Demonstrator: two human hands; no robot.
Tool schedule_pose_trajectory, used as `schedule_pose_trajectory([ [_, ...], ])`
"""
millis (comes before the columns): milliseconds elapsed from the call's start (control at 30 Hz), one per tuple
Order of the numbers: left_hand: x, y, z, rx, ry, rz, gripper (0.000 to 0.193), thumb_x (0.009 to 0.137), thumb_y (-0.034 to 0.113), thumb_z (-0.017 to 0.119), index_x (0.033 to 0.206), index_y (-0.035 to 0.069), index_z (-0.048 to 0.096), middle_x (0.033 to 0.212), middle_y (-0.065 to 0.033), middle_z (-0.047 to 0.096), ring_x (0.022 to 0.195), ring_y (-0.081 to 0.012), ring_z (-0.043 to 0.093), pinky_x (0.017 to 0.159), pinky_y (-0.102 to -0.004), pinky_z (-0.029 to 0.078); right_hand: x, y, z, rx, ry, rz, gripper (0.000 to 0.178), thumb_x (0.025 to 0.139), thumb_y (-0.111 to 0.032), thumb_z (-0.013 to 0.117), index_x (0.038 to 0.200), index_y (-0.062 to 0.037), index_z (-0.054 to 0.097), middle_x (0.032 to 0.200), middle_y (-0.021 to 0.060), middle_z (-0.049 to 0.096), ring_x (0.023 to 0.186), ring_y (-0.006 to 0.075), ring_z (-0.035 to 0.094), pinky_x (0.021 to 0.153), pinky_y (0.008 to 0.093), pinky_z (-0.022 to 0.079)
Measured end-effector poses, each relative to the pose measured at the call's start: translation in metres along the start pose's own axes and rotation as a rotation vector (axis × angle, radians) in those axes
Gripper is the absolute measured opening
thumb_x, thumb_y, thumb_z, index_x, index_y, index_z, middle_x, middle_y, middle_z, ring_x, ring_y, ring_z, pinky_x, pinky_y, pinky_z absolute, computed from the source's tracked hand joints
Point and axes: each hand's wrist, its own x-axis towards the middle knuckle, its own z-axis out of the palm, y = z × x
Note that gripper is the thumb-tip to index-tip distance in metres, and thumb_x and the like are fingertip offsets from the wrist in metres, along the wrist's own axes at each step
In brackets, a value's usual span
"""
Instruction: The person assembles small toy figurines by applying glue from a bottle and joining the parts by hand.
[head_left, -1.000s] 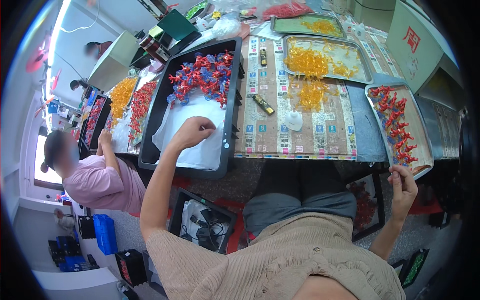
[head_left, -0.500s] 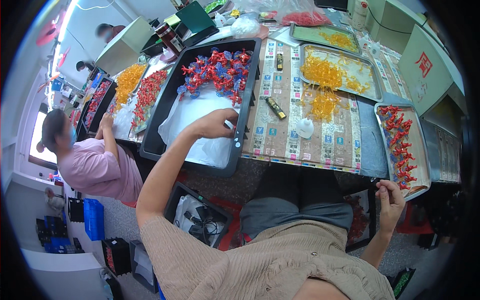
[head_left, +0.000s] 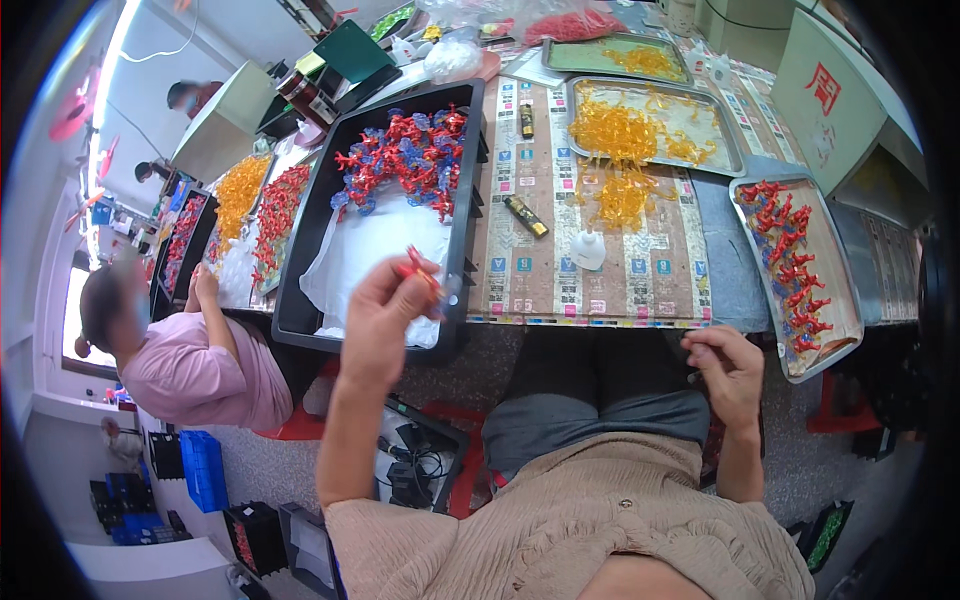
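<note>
Patterned worktop (head_left: 500, 230) lies beyond the left grip (head_left: 385, 312), which pinches a red piece (head_left: 421, 272), probably light, stiff, best held mid-body; right grip (head_left: 728, 368) unclear.

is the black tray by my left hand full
Part full: red and blue pieces cover the far end of the black tray; bare white sheeting lies nearer.

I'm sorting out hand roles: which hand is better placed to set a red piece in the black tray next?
Left, most likely: the left hand holds a red piece by the near end of the black tray, while the right hand is farther right.
</note>
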Motion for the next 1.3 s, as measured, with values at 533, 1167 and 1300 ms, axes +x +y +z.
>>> schedule_pose_trajectory([
  [533, -0.046, -0.095, 0.108, -0.257, -0.282, -0.049, 0.033, 0.081, 0.006, 0.074, 0.112, 0.0, 0.064, 0.108, -0.0055, 0.057, 0.099, -0.0112, 0.056, 0.084, -0.0241, 0.047, 0.007, 0.008, 0.065, 0.705, -0.322, 0.282, 0.045, 0.082, -0.009, 0.074, 0.121, 0.0004, 0.052, 0.11, 0.0076, 0.061, 0.088, 0.0102, 0.06, 0.075, 0.0266, 0.053],
  [1167, -0.054, -0.111, 0.103, -0.284, -0.073, -0.064, 0.022, 0.086, 0.0, 0.066, 0.108, -0.001, 0.061, 0.113, -0.0086, 0.057, 0.089, -0.0154, 0.063, 0.078, -0.0277, 0.055, 0.065, 0.023, 0.084, -0.168, 0.097, -0.11, 0.038, 0.081, -0.016, 0.073, 0.114, -0.0022, 0.058, 0.106, 0.0087, 0.063, 0.097, 0.0215, 0.061, 0.077, 0.0303, 0.05],
  [1300, -0.056, -0.108, 0.106, -0.258, -0.02, -0.053, 0.025, 0.087, -0.001, 0.065, 0.111, -0.002, 0.06, 0.112, -0.0081, 0.058, 0.091, -0.0153, 0.063, 0.079, -0.0274, 0.055, 0.094, 0.032, 0.101, -0.341, 0.149, -0.31, 0.049, 0.076, -0.016, 0.076, 0.119, -0.0029, 0.057, 0.115, 0.0125, 0.061, 0.105, 0.0274, 0.058, 0.085, 0.0348, 0.049],
])
